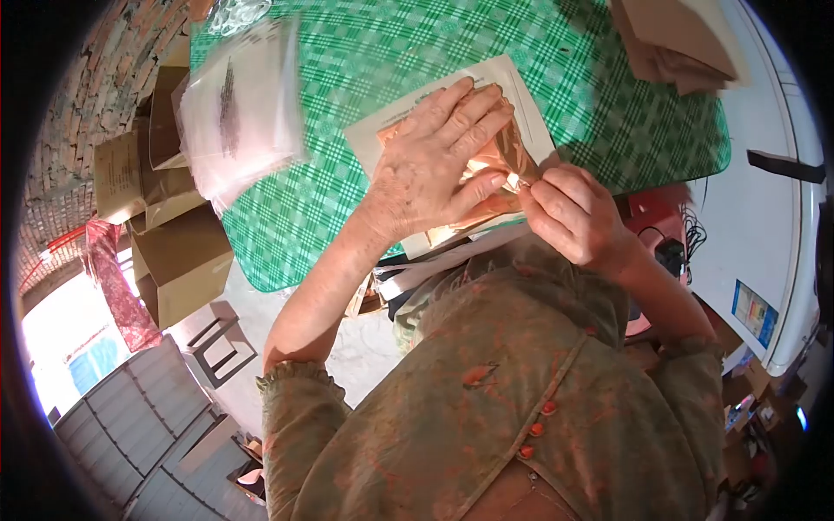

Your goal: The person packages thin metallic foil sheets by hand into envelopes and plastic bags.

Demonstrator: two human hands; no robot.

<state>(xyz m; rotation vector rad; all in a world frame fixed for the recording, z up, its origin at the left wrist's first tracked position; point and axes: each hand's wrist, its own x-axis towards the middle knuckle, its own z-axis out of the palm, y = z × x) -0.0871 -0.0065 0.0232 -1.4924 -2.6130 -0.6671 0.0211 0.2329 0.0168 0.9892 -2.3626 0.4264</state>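
A shiny copper-coloured foil packet [512,149] lies on a cream printed sheet [526,97] on the table. My left hand [439,156] rests flat across the packet, fingers stretched out and thumb apart. At the packet's right corner, my right hand [573,213] has its fingers curled in a pinch. A small edge of the packet appears to be between its thumb and fingers. Much of the packet is hidden under my left hand.
The table wears a green checked cloth [330,78]. A stack of clear plastic bags [252,113] lies at left, brown paper pieces [678,43] at upper right. Open cardboard boxes [182,260] stand left of the table. A white appliance-like surface [756,217] borders the right.
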